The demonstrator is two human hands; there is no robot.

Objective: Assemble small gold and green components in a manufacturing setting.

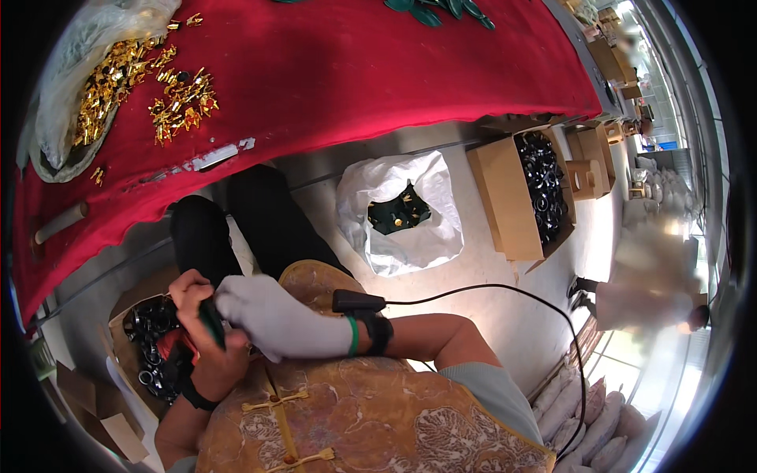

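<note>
In front of my lap, my bare left hand (201, 323) is closed around a dark green, smooth piece (210, 322), mostly hidden by the fingers. Against it presses my right hand (264, 311), in a white glove with a green cuff; its fingers are bent at the piece, and whether they pinch something small I cannot make out. Below the left hand stands a carton (126, 307) of shiny black parts (154, 323) with a bit of red among them. Similar-looking dark green oval pieces (426, 12) lie at the table's far side.
A red-covered table (355, 71) carries loose gold-coloured parts (185, 102) and a plastic bag (59, 102) of more. On the floor, a white sack (355, 197) holds dark green pieces with gold bits. Right of it stands a carton (497, 197) of black parts. A cable (505, 288) trails from my right wrist.
</note>
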